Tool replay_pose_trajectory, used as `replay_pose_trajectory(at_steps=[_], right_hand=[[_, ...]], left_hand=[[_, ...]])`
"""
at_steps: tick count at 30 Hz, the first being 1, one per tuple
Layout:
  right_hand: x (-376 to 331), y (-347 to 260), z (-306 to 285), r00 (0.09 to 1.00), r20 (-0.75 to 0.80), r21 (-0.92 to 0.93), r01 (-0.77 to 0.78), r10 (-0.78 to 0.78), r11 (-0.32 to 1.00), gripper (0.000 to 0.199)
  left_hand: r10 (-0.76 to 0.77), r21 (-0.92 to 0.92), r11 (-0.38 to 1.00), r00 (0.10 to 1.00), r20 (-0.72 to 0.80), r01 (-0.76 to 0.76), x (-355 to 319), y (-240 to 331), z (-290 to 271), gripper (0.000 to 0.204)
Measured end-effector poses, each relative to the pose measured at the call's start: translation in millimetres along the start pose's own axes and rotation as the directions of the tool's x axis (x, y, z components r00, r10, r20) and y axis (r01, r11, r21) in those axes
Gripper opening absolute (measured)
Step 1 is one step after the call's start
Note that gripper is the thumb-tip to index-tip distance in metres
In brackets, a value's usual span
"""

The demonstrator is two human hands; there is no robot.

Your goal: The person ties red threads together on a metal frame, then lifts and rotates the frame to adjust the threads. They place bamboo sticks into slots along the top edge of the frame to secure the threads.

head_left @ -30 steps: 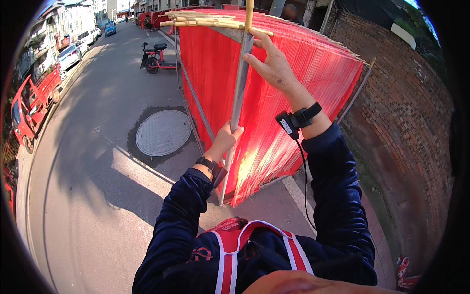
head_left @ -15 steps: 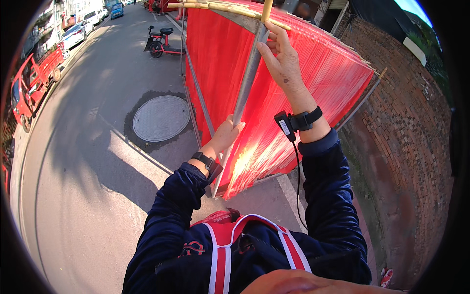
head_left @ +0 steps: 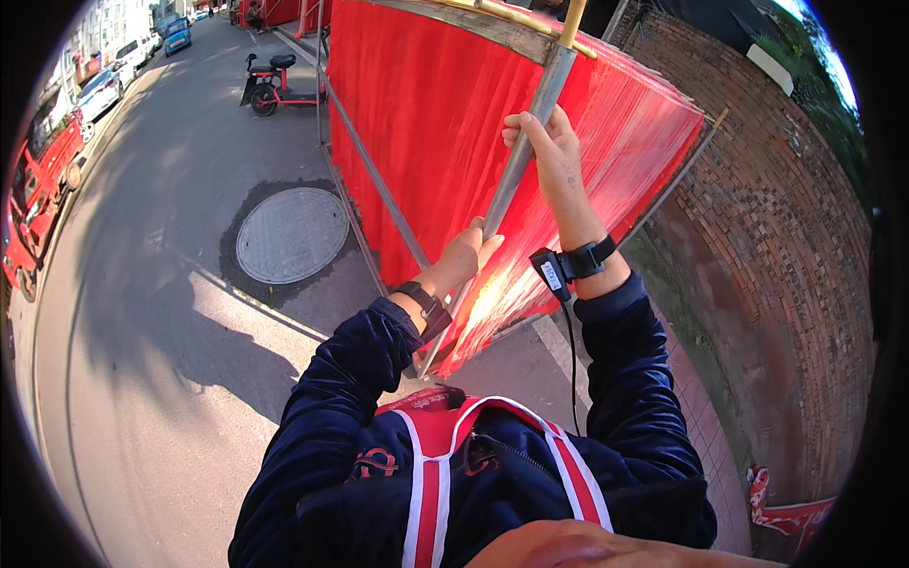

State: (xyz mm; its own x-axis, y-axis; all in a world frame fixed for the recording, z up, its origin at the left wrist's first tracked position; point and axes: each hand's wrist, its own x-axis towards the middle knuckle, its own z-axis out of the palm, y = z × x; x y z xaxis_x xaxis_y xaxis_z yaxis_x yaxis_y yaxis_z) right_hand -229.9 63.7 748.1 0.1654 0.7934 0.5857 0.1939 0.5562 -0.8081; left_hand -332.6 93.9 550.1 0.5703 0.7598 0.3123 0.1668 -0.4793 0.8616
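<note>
I'm wearing red straps edged in white [head_left: 428,521] over dark blue sleeves [head_left: 352,364], and black bands are circling both my wrists. My left hand [head_left: 462,257] is gripping the grey metal pole [head_left: 508,182] low down, its thumb sticking out to the right. My right hand [head_left: 557,156] is holding the same pole higher up, its fingers curling round it. The pole is leaning across my view just in front of me, at the near corner of a rack, and a bamboo stick [head_left: 573,21] is rising from its upper end. Behind it, a curtain of red strands [head_left: 426,104] is hanging. To the left, a round manhole cover [head_left: 292,235] is lying in the road; to the right, a brick wall [head_left: 757,170] is running along. Farther off, a red scooter [head_left: 265,97] is standing beside the rack, and a blue vehicle [head_left: 177,36] is showing up the street.
</note>
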Motion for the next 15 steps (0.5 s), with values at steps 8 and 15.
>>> replay_pose_trajectory(at_steps=[8, 15], right_hand=[[-4, 18, 26, 0.979, -0.2, -0.099, 0.005, -0.025, 0.995, 0.03], [-1, 25, 28, 0.947, -0.318, -0.165, -0.017, -0.037, 0.986, 0.02]], left_hand=[[0.004, 0.104, 0.994, 0.979, 0.203, -0.026, 17, -7, -16, 0.041], [0.02, 0.119, 0.991, 0.945, 0.326, -0.062, 22, -19, -20, 0.047]])
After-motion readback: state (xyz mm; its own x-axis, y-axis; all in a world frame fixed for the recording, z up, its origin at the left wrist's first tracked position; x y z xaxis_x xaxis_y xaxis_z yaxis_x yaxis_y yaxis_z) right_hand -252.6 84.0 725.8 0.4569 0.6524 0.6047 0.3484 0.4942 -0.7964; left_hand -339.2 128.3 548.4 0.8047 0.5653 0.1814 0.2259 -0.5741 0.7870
